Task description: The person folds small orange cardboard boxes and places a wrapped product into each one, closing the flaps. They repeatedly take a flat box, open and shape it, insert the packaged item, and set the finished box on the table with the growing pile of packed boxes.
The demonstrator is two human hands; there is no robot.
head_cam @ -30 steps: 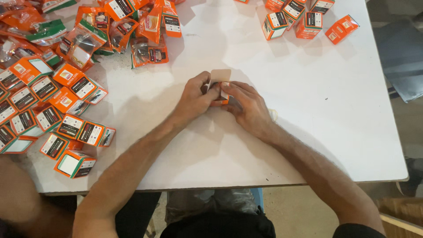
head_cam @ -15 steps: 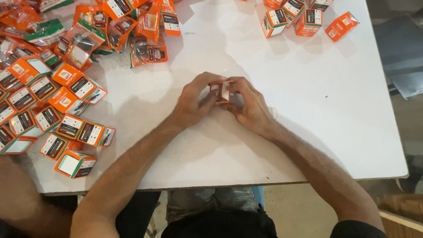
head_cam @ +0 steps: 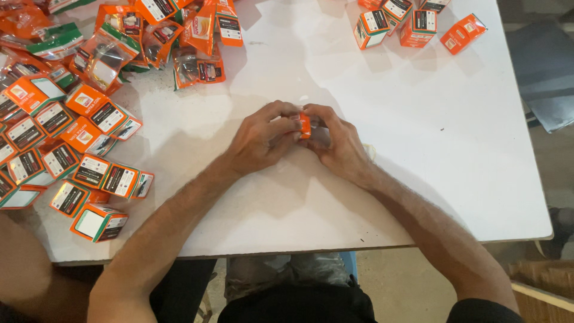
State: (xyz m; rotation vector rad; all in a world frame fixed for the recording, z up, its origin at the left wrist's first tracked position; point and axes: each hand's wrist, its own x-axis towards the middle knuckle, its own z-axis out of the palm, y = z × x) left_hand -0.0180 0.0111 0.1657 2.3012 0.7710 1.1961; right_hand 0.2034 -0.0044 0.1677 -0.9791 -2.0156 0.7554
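Note:
My left hand (head_cam: 261, 139) and my right hand (head_cam: 336, 140) meet at the middle of the white table (head_cam: 418, 149). Both are closed around one small orange box (head_cam: 305, 125), which shows only as a narrow strip between the fingertips. The rest of the box is hidden by my fingers. Both forearms rest on the table's near half.
Several orange boxes (head_cam: 66, 143) lie in rows at the left edge. A heap of orange plastic packets (head_cam: 161, 36) sits at the back left. More orange boxes (head_cam: 412, 24) stand at the back right. Another person's arm (head_cam: 24, 269) shows at the lower left.
The open flap seen above my hands a second ago is now folded down, and the box has closed up between my fingers. My hands stayed in place.

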